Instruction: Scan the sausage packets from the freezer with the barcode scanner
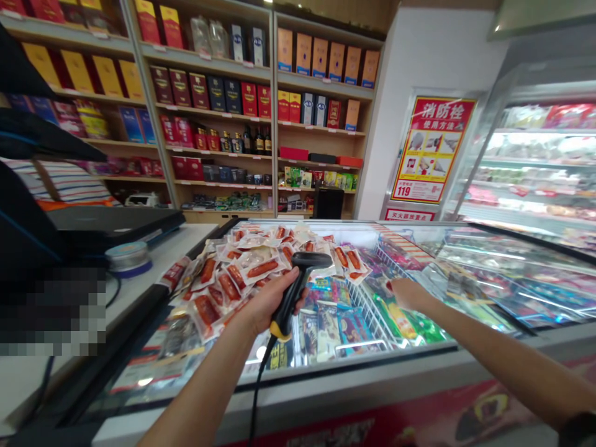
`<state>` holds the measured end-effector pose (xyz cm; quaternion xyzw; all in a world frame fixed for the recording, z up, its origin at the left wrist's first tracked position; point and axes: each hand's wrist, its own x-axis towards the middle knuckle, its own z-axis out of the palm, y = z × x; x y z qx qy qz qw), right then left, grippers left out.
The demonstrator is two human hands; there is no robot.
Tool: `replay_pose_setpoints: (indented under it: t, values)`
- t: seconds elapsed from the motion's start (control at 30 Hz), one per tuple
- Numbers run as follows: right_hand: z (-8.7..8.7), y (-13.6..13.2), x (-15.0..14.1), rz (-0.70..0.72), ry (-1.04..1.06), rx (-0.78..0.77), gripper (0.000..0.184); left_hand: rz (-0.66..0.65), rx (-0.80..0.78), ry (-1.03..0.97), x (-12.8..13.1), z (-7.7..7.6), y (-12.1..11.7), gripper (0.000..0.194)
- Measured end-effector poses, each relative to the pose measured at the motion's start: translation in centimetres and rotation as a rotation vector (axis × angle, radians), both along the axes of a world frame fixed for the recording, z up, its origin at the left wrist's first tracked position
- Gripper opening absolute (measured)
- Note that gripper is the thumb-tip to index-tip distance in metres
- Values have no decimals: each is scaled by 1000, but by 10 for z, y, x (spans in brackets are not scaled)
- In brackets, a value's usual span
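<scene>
A black and yellow barcode scanner (pixel 294 292) is gripped in my left hand (pixel 267 304), fingers wrapped round its handle. Its head points to the right, and a black cable runs down from the handle's base. Under and behind it, vacuum-packed sausages (pixel 229 285) lie in a loose heap on the glass top of the chest freezer (pixel 326 388). My right hand (pixel 407 294) is apart from the heap, over the right part of the glass. Its fingers look curled in; a small red spot shows at their tips, and what they hold, if anything, is hidden.
Through the glass show a white wire basket (pixel 372 313) and packaged frozen goods. At left stands a counter (pixel 162 239) with a round tin (pixel 129 257) and dark equipment. A person in a striped top (pixel 77 183) is behind it. Shelves (pixel 209 112) of boxed bottles line the back wall.
</scene>
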<state>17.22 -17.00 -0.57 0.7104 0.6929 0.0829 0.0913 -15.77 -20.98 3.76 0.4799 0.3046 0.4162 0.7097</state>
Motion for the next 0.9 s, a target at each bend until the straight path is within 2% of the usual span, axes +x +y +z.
replay_pose_setpoints:
  t: [0.2, 0.33, 0.43, 0.53, 0.73, 0.9]
  values:
    - [0, -8, -1, 96, 88, -239, 18, -20, -10, 28, 7, -1, 1, 31]
    - [0, -8, 7, 22, 284, -335, 19, -67, 10, 32, 10, 0, -4, 34]
    - [4, -12, 6, -35, 566, -230, 18, -87, 23, 65, 11, 0, -9, 36]
    - [10, -11, -5, 31, 726, -93, 17, -86, 29, 85, 13, 1, -14, 36]
    - [27, 12, -30, 62, 651, 45, 19, -65, 66, 143, 12, 0, -18, 37]
    - [37, 24, -37, 79, 526, 119, 20, -56, 94, 140, 5, -1, -16, 39]
